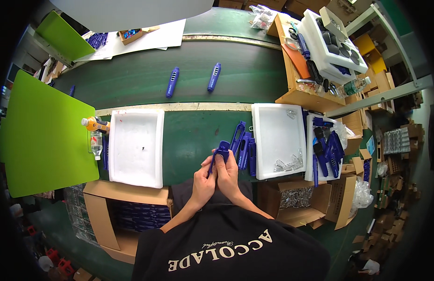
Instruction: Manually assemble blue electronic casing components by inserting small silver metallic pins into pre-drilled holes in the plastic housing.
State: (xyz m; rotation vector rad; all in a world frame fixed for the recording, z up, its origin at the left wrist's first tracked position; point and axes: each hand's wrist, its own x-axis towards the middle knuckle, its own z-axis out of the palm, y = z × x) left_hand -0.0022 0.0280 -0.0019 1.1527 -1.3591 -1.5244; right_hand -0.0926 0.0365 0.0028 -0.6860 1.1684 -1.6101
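Here both hands meet over the near edge of the green surface (198,136). The left hand (204,181) and the right hand (229,174) are closed together around one blue plastic handle piece (220,149), held upright between the fingertips, its top end poking above the fingers.

Just right of the hands lies a small row of loose blue handle shells (244,146), touching one another. Beyond them sits a white tray (273,122) with a few clear small parts in its near corner, and next to that a narrower white tray (311,140) heaped with more blue parts. To the left is an almost bare white tray (136,147), with an orange-capped bottle (95,124) standing beside it.

The likeliest slip, I judge, is the piece twisting out of the fingertip hold, since only its lower part is gripped; it would fall into the lap or the open cardboard boxes (301,199) below the edge. A wide sweep of the right elbow could also nudge the loose shells off the surface.

Room is tight sideways: trays flank the hands on both sides, leaving a bare green strip between them. Ahead, past a pale strip, a darker belt (132,77) carries two finished blue handles (193,78), well apart from the hands.
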